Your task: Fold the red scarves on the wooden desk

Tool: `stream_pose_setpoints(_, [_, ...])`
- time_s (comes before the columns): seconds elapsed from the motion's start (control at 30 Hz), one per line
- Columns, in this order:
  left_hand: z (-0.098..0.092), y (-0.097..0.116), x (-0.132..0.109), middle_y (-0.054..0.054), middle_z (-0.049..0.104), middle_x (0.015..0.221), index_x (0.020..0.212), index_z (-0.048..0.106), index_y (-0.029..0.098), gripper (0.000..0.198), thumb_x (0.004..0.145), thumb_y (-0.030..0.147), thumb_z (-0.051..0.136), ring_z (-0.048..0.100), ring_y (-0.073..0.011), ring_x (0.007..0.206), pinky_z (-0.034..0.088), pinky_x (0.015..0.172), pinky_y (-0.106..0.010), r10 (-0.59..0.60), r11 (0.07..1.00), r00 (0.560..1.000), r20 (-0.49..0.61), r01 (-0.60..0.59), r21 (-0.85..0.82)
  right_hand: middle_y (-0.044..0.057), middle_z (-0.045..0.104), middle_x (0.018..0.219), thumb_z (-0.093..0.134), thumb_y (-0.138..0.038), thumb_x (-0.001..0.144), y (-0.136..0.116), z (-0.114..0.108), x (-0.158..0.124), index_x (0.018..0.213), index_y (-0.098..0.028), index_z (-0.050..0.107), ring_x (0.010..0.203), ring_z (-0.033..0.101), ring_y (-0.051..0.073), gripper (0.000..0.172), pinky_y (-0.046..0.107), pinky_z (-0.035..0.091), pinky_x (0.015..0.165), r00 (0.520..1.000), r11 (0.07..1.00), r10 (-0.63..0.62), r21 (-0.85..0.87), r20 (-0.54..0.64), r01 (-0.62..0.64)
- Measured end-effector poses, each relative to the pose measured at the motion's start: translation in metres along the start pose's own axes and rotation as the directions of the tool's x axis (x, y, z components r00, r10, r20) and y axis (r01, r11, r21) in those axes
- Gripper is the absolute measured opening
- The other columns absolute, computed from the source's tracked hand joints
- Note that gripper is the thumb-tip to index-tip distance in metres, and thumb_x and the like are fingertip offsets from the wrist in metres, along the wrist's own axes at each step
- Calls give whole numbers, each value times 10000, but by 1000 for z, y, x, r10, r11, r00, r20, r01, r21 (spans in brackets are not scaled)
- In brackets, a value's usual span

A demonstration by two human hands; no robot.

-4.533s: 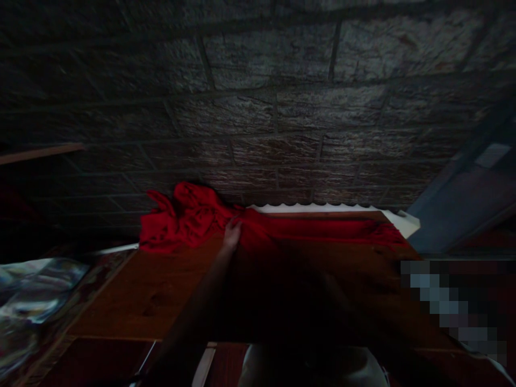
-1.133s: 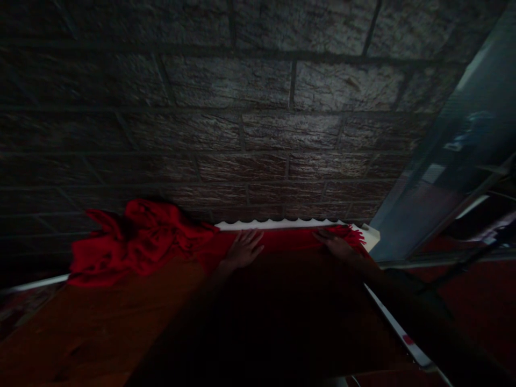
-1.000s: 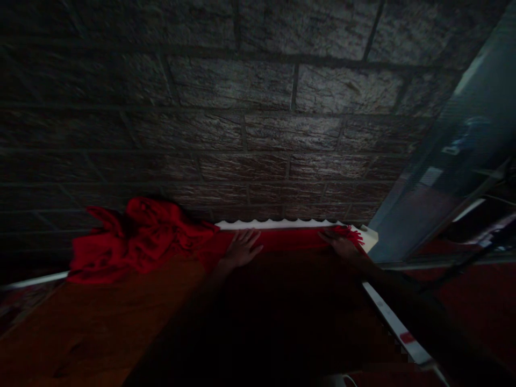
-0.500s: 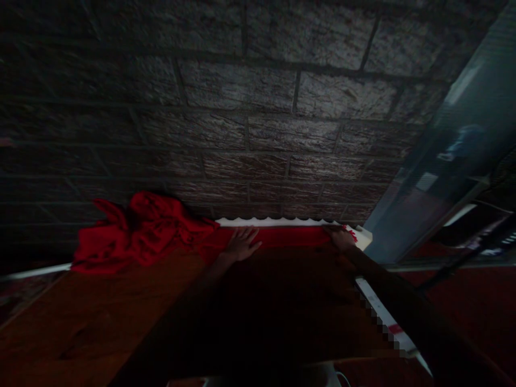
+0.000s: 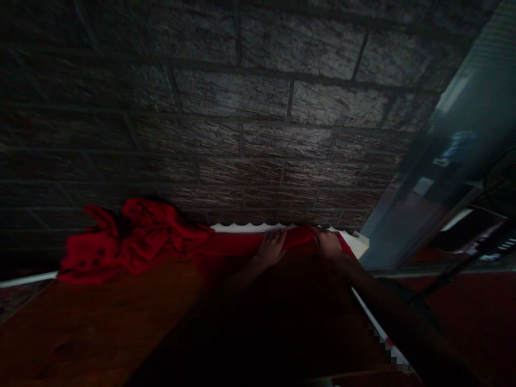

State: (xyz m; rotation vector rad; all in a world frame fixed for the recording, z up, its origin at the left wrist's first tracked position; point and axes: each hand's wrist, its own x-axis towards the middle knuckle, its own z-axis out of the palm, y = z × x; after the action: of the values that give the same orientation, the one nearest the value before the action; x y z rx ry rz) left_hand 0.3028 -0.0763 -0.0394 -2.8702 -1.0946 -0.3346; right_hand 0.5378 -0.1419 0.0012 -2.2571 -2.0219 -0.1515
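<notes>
- Fingers down on the red cloth with the left hand: close together, bent at the knuckles, back of the hand upward. Cannot tell whether pinched on a fold or only pressed down.
- Just to the right, apart from the left, with the right hand: touching the same cloth close to its right end, fingertips toward the far edge. Thumb hidden, so cannot tell whether clamped.
- Lies along the far edge of the wooden table, flat as a narrow band toward the right, bunched into a loose heap at the far left.
- Looks soft, limp and fairly light; probably easy to crease and drag, hard to break. Likely heavier to pull at the heap than along the band.
- Best held, by the look of it, at the band's long edges or its right end, with fingertips flat or lightly pinching.
- Behind the band, in front of the brick wall: a white wavy-edged strip.
- As for containers, none clearly made out. Far right, a dark shape, too dim to identify.
</notes>
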Motion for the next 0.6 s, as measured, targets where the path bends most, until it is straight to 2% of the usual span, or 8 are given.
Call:
stream_pose_setpoints(0.1, [-1, 3, 7, -170, 383, 1558, 1545, 297, 142, 617, 938, 171, 398, 411, -298, 1403, 278, 1175, -450, -94, 995, 995, -19, 95, 12, 148, 704, 1168, 437, -238, 966, -6, -14, -1, 1503, -244, 419, 1020, 682, 256, 538, 333, 511, 906, 998, 998, 56, -2, -35, -56])
stream_pose_setpoints(0.17, [-6, 1, 7, -171, 468, 1500, 1539, 323, 160, 619, 924, 95, 347, 476, -286, 1352, 350, 1133, -441, -182, 983, 983, 2, 182, 13, 142, 704, 1174, 437, -237, 968, -10, -17, -3, 1484, -239, 445, 1020, 681, 251, 516, 322, 508, 900, 996, 997, 74, 24, -39, -73])
stream_pose_setpoints(0.33, [-21, -11, 0, -175, 646, 1290, 1516, 379, 197, 600, 929, 85, 319, 633, -283, 1158, 515, 953, -427, -310, 951, 947, 84, 310, 19, 123, 717, 1151, 388, -235, 986, -16, -7, -7, 1476, -245, 449, 1017, 692, 239, 494, 319, 515, 886, 992, 988, 127, 91, 3, -127])
stream_pose_setpoints(0.43, [-32, -18, -2, -158, 690, 1205, 1489, 415, 222, 565, 936, 122, 359, 681, -274, 1058, 548, 881, -400, -366, 930, 928, 77, 366, 6, 124, 725, 1122, 409, -245, 979, -18, -2, -6, 1470, -249, 457, 1030, 690, 248, 493, 333, 516, 895, 989, 981, 138, 128, 51, -143])
stream_pose_setpoints(0.5, [-41, -24, 1, -154, 702, 1171, 1470, 436, 222, 539, 936, 155, 402, 684, -270, 1053, 547, 881, -382, -412, 911, 910, 48, 412, -5, 132, 721, 1127, 425, -225, 959, -20, -3, -5, 1417, -226, 519, 1064, 676, 263, 468, 362, 503, 938, 989, 954, 133, 263, 69, -146])
stream_pose_setpoints(0.6, [-58, -32, 10, -148, 712, 1135, 1425, 489, 222, 492, 937, 195, 432, 687, -273, 1052, 542, 888, -372, -450, 893, 893, 15, 450, -33, 156, 708, 1146, 427, -217, 932, -29, -7, -6, 1273, -162, 626, 1097, 657, 270, 398, 401, 478, 1002, 989, 801, 111, 580, 96, -146])
